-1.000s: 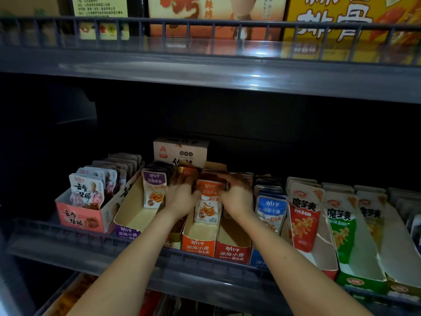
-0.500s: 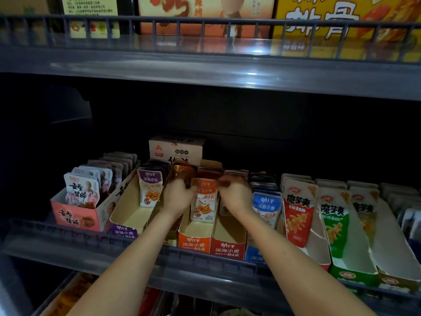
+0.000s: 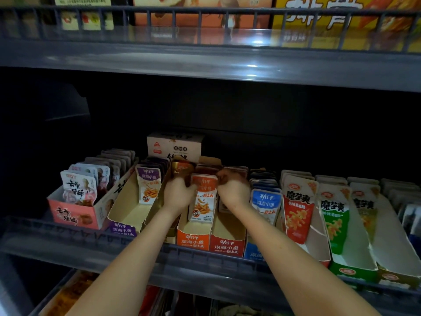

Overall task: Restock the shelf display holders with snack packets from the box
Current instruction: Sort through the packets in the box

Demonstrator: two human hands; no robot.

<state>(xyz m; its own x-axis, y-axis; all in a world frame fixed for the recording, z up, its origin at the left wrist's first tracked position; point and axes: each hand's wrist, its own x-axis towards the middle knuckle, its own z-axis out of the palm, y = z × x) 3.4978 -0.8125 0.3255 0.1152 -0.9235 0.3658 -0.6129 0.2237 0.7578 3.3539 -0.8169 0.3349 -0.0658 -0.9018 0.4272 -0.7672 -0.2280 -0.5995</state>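
While both forearms reach in from the bottom of the frame, the left hand (image 3: 178, 192) and right hand (image 3: 233, 189) meet at frame centre on the orange packets (image 3: 202, 201), which stand upright in the orange holder (image 3: 193, 240). Left hand: fingers curled round the stack's upper left edge. Right hand: fingers bunched tight, pinching its upper right corner. One orange packet faces front; how many sit behind it is hidden by the hands.

Holders with readable fronts, left to right:
- one pink holder (image 3: 75, 216)
- one purple holder (image 3: 123, 228)
- the orange one
- one red holder (image 3: 226, 245)
- one blue holder (image 3: 251, 253)

One more holder sits behind the left forearm, mostly hidden. Further right, three tall packets face front: one red packet (image 3: 298, 208), one green packet (image 3: 335, 215), one yellow packet (image 3: 364, 208). One purple packet (image 3: 149, 185) fronts its row; that holder's front part is bare card.

One pale box (image 3: 175, 145) stands at the back, just above the hands. Everything sits on the middle shelf (image 3: 205, 258). One upper shelf (image 3: 205, 62) crosses the top and carries at least three blurred cartons.
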